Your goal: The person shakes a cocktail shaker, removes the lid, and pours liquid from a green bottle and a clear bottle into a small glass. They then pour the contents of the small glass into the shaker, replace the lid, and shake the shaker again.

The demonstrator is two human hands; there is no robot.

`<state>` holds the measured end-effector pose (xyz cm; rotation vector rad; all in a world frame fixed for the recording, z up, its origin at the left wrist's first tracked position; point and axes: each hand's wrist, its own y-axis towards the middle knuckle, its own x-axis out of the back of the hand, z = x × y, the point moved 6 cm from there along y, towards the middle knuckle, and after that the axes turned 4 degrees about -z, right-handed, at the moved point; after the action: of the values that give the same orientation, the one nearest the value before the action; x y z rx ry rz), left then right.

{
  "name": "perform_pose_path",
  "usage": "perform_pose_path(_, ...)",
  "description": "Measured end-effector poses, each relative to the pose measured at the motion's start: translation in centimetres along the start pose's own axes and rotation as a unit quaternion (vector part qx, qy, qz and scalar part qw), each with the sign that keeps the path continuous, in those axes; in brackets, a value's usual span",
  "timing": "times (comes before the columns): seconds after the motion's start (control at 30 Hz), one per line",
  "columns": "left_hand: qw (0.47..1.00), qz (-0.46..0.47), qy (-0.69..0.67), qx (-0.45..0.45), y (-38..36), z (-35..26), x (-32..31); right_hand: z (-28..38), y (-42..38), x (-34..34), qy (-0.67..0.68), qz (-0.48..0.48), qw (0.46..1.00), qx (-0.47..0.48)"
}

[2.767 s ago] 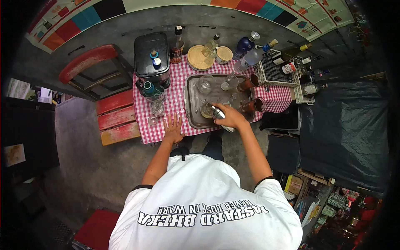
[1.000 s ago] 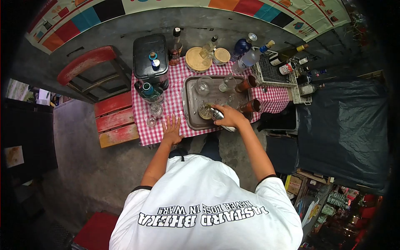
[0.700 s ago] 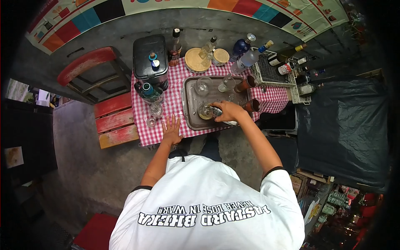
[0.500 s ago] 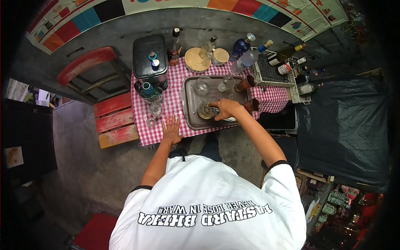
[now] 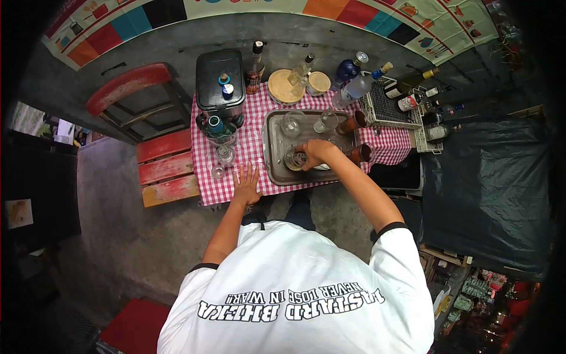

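My left hand lies flat near the front edge of the checked tablecloth, fingers spread and holding nothing. Over the brown tray, my right hand has its fingers closed at the right side of a short clear glass with yellowish contents. The fingers partly cover that glass, and their exact grip is hard to make out. Behind it on the tray stand a round clear glass and a clear glass vessel. Two reddish-brown cups, a rear one and a front one, are at the tray's right side.
Left of the tray stand a stemmed glass, a teal-topped bottle and a black-lidded container. Along the back are a dark bottle, wooden-lidded jars and a blue bottle. A wire basket holds bottles. A red chair stands left.
The view has shifted slightly, moving the table a little rightward. Relative to the tray, my right hand has moved slightly left, closer over the short glass. My left hand stays flat on the cloth.
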<state>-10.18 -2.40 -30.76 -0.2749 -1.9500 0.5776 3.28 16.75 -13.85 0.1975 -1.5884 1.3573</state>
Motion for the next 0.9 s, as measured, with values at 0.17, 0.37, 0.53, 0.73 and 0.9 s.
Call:
perform_pose_path(0.17, 0.999, -0.029, 0.011, -0.017, 0.6, 0.5, -1.3, 0.1, 0.0, 0.1, 0.007, -0.001, 1.000, 0.008)
perform_pose_path(0.37, 1.000, -0.005, 0.004, -0.001, 0.1, 0.2, -0.4, 0.0, 0.4, -0.3, 0.002, -0.007, 1.000, 0.010)
perform_pose_path(0.53, 1.000, -0.024, -0.007, -0.013, 0.5, 0.5, -1.0, -0.2, 0.7, -0.5, 0.010, -0.010, 1.000, 0.000)
perform_pose_path(0.73, 1.000, -0.002, 0.007, -0.001, 0.1, 0.0, -0.1, -0.1, 1.2, -0.9, -0.012, 0.044, 0.998, -0.034)
perform_pose_path(0.9, 1.000, -0.011, 0.004, -0.005, 0.0, 0.1, -0.1, -0.4, 2.3, -1.9, -0.042, 0.083, 0.994, -0.055)
